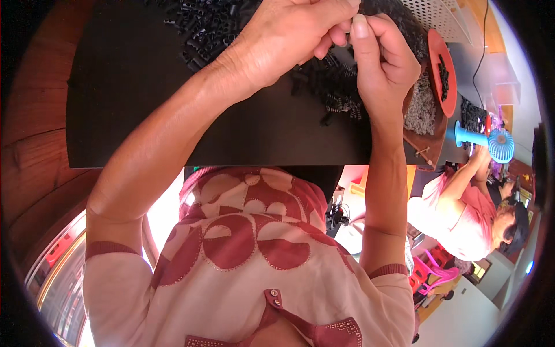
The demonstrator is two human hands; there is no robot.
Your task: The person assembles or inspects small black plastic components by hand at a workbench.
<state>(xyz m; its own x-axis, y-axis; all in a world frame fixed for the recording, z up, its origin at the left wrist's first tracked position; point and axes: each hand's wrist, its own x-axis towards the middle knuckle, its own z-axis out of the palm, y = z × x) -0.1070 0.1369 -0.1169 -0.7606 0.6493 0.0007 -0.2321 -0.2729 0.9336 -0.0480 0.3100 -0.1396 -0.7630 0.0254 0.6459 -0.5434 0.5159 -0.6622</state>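
Note:
Near the top edge of the view, my left hand [292, 32] and my right hand [384, 66] meet with their thumbs and fingers pinched together. Whatever is between the fingertips is too small and too hidden to make out. Below and behind them lies a loose heap of small dark coiled pieces [341, 103] that look like springs. Left of my left wrist, many short black tube-like parts [202, 34] are spread over the dark table [260, 133].
Right of my right hand are a mound of small grey pieces [422, 107] and an orange dish [437, 49] holding black parts. A white perforated panel [433, 14] stands at the upper right. Beyond are a blue fan [500, 144] and a co-worker in a pink top [462, 214].

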